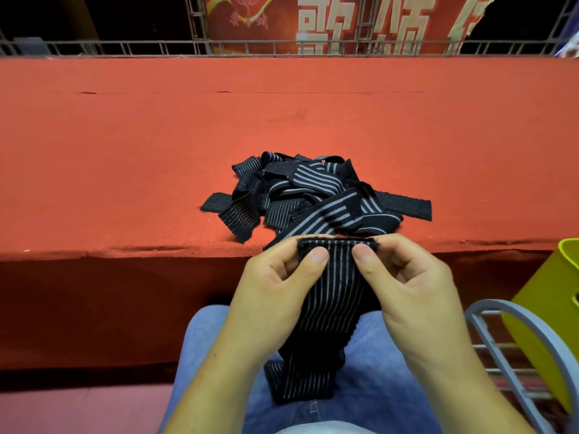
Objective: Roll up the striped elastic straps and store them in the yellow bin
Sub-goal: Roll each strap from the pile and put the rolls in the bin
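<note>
A black elastic strap with thin pale stripes [332,296] hangs from both my hands down onto my lap. My left hand [275,286] and my right hand [407,283] pinch its top end between thumb and fingers, where the end is folded over. A tangled pile of several more striped straps [307,195] lies on the red carpeted ledge [156,151] just beyond my hands. The yellow bin [551,311] stands at the right edge, partly cut off by the frame.
A grey wire rack [513,346] holds the yellow bin at my right. My knees in blue jeans [376,386] fill the bottom. Behind the ledge runs a metal railing [282,47] with a red banner.
</note>
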Demonstrator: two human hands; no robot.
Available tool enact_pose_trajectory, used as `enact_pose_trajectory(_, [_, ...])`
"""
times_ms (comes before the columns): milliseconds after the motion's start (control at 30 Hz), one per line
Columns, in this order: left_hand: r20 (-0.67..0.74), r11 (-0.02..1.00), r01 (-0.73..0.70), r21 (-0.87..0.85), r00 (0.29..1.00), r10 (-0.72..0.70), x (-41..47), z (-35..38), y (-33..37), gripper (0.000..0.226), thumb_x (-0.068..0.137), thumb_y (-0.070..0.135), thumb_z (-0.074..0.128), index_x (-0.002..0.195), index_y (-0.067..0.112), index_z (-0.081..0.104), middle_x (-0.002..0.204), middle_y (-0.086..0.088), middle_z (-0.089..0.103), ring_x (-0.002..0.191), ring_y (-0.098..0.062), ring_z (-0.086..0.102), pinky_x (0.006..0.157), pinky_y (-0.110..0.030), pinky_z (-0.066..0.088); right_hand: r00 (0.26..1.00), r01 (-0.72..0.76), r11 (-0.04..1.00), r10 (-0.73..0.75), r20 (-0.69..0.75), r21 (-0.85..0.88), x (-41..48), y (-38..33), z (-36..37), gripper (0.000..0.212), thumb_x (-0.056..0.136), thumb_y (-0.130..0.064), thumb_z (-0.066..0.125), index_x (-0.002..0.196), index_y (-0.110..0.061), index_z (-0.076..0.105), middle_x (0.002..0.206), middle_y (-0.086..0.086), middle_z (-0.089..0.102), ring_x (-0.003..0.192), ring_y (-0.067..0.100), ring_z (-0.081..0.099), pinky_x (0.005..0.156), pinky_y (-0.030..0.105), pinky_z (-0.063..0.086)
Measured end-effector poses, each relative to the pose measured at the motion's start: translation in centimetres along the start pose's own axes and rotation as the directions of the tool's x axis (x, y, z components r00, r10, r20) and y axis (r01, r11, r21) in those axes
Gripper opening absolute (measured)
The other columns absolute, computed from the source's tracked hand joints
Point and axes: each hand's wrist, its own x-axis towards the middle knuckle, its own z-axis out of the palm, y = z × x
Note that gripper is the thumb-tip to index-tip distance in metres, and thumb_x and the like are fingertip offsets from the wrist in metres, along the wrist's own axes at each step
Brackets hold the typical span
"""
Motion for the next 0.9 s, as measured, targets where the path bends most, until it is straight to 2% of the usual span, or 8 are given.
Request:
enact_pose_trajectory(233, [-0.036,1.0,-0.011,-0.02,0.999,0.011,0.0,-0.1,-0.3,0.021,0.103,0.007,0.057,0.11,0.012,0.076,0.102,-0.01,0.08,0.097,-0.019,0.074,0.088,-0.031,0.06,0.991,-0.128,0.985,0.122,0.054,0.112,-0.1,0.3,0.1,0.025,0.089,-0.032,0.069,0.097,-0.01,0.079,0.088,0.003,0.08,0.082,0.008,0.071,0.075,0.02,0.056])
enact_pose_trajectory(300, [-0.057,0.999,-0.006,-0.038,0.998,0.004,0.0,-0.2,-0.3,0.021,0.103,0.008,0.057,0.112,0.012,0.076,0.103,-0.01,0.08,0.099,-0.021,0.075,0.089,-0.034,0.06,0.979,-0.183,0.978,0.172,0.108,0.098,-0.3,0.6,0.2,0.029,0.089,-0.034,0.068,0.097,-0.009,0.08,0.092,0.009,0.081,0.086,0.014,0.072,0.079,0.03,0.058])
enact_pose_trajectory(400, [-0.086,0.999,-0.011,-0.032,0.996,0.008,0.1,-0.3,-0.1,0.022,0.102,0.006,0.059,0.113,0.017,0.075,0.099,-0.007,0.08,0.094,-0.016,0.075,0.083,-0.027,0.058,0.975,-0.205,0.975,0.195,0.11,0.085,-0.3,0.8,0.2,0.027,0.091,-0.033,0.068,0.094,-0.009,0.08,0.094,0.017,0.08,0.086,0.02,0.071,0.082,0.04,0.057])
enact_pose_trajectory(467, [-0.074,0.999,-0.042,0.007,0.996,0.042,0.1,-0.2,-0.1,0.023,0.1,0.01,0.061,0.116,0.023,0.073,0.102,0.0,0.079,0.097,-0.012,0.073,0.086,-0.026,0.056,0.976,-0.206,0.975,0.199,0.086,0.084,-0.3,1.0,0.1,0.022,0.095,-0.028,0.069,0.092,-0.009,0.08,0.089,0.02,0.077,0.082,0.022,0.068,0.078,0.043,0.055])
enact_pose_trajectory(600, [-0.01,0.998,-0.057,0.036,0.998,0.057,0.0,-0.1,0.3,0.017,0.097,0.029,0.067,0.112,0.026,0.074,0.091,0.017,0.074,0.086,0.0,0.067,0.077,-0.017,0.05,0.977,-0.21,0.976,0.207,0.051,0.06,-0.1,1.4,-0.3,0.022,0.099,-0.027,0.07,0.087,-0.009,0.077,0.08,0.029,0.066,0.074,0.02,0.055,0.071,0.039,0.044])
enact_pose_trajectory(733, [0.006,0.998,-0.045,0.043,0.999,0.044,0.0,-0.2,0.1,0.015,0.094,0.027,0.065,0.104,0.024,0.076,0.114,0.002,0.077,0.106,-0.013,0.071,0.093,-0.034,0.052,0.968,-0.25,0.957,0.246,0.048,0.144,-0.1,1.6,-0.3,0.019,0.101,-0.015,0.066,0.1,-0.02,0.084,0.097,0.011,0.082,0.094,0.024,0.077,0.084,0.04,0.057])
enact_pose_trajectory(833, [-0.034,0.998,-0.023,0.056,0.999,0.025,0.1,-0.3,-0.2,0.014,0.09,0.017,0.068,0.1,0.021,0.078,0.115,0.003,0.078,0.113,-0.013,0.071,0.1,-0.03,0.051,0.965,-0.263,0.948,0.255,0.069,0.18,0.1,1.6,-0.3,0.017,0.099,-0.02,0.068,0.105,-0.021,0.084,0.104,0.016,0.081,0.099,0.034,0.076,0.09,0.05,0.053])
enact_pose_trajectory(900, [-0.049,0.999,-0.004,0.049,0.999,0.007,0.1,-0.3,-0.3,0.016,0.091,0.008,0.071,0.102,0.018,0.077,0.114,0.004,0.078,0.112,-0.011,0.071,0.098,-0.027,0.051,0.961,-0.278,0.938,0.268,0.073,0.206,0.2,1.6,-0.5,0.022,0.1,-0.018,0.063,0.106,-0.019,0.084,0.106,0.015,0.081,0.101,0.034,0.076,0.088,0.046,0.056])
